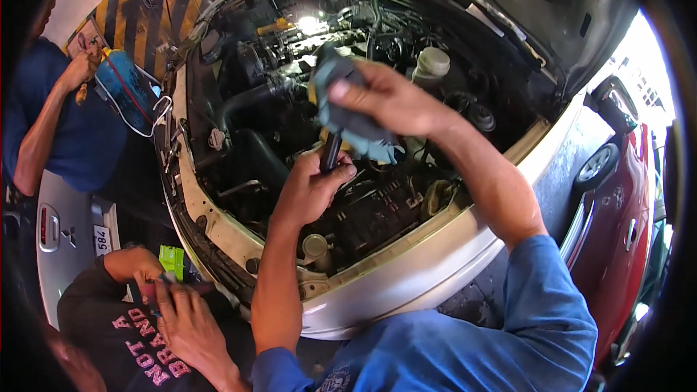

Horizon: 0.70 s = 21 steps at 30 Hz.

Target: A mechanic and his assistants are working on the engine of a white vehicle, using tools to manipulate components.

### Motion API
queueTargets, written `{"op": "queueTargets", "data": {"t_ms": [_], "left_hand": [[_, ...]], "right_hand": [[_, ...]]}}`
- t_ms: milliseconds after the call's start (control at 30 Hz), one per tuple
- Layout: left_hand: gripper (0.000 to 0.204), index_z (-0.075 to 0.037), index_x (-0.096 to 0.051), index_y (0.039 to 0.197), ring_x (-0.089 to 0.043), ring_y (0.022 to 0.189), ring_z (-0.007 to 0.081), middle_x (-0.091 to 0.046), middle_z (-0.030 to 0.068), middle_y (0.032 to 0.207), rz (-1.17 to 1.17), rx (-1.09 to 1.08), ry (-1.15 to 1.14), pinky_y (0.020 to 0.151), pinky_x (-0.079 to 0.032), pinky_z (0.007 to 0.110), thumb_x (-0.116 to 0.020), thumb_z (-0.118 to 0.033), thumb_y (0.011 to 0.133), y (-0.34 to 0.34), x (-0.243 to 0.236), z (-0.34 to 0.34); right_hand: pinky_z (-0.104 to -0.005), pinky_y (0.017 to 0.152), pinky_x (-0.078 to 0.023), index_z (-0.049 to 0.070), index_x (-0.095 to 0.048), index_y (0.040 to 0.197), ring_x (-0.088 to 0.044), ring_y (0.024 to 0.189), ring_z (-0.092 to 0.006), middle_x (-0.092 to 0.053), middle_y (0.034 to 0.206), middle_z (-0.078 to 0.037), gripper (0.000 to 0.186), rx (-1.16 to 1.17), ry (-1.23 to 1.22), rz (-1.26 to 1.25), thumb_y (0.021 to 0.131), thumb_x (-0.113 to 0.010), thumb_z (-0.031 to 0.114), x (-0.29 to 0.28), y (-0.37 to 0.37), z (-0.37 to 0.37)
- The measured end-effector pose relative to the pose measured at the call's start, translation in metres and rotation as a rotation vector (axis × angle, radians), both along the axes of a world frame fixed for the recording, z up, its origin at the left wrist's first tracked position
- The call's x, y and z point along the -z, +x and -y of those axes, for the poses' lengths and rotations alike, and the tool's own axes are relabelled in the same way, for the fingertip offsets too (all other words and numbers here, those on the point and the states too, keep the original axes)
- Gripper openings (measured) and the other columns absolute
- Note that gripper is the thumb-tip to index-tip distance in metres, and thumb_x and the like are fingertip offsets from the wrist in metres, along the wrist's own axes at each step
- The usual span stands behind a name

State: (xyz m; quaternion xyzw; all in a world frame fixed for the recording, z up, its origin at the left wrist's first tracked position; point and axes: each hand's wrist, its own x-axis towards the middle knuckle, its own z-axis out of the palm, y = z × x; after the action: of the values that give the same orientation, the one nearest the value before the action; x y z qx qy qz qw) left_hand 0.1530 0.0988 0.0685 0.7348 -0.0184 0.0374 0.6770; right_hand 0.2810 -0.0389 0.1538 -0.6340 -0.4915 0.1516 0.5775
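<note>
Over the open engine bay, my left hand (308, 190) is closed around the lower end of a black tube-shaped part (331, 151), which stands nearly upright. My right hand (399, 101) grips a grimy blue-grey rag (347, 112), its thumb pressed on the cloth. The rag is slightly blurred and hangs down beside the top of the black part. Whether the cloth touches or wraps that part I cannot tell. Behind my hands lies the engine (290, 47), lit by a bright work lamp (310, 24).
A white reservoir (433, 62) stands right of the engine; a round cap (315, 247) sits near the silvery fender (406, 283). The raised hood (552, 7) is at upper right. One person (58, 123) stands left, another (109, 319) lower left. A red car (610, 239) is at right.
</note>
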Motion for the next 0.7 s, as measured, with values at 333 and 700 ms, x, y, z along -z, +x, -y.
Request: {"op": "queueTargets", "data": {"t_ms": [333,700], "left_hand": [[0.019,-0.007,-0.065,0.087,-0.064,0.072,0.0388,-0.063,0.0207,0.073,0.214,-0.529,0.697,0.064,-0.051,0.048,-0.065,-0.018,0.071,-0.022,-0.009,0.003],[0.023,-0.003,-0.070,0.077,-0.066,0.081,0.0398,-0.067,0.0204,0.078,-0.017,-0.553,0.625,0.071,-0.052,0.047,-0.060,-0.015,0.061,-0.099,-0.033,0.050]], "right_hand": [[-0.0236,0.068,-0.045,0.003,-0.063,0.110,-0.057,0.078,-0.0072,-0.063,0.088,-0.001,0.035,0.255,-0.276,-0.069,0.091,-0.063,0.033,-0.003,-0.007,0.003],[-0.0376,0.106,-0.033,-0.001,-0.037,0.142,-0.043,0.126,-0.0249,-0.042,0.140,-0.014,0.070,0.152,-0.309,0.007,0.092,-0.060,0.041,0.010,0.059,0.052]]}}
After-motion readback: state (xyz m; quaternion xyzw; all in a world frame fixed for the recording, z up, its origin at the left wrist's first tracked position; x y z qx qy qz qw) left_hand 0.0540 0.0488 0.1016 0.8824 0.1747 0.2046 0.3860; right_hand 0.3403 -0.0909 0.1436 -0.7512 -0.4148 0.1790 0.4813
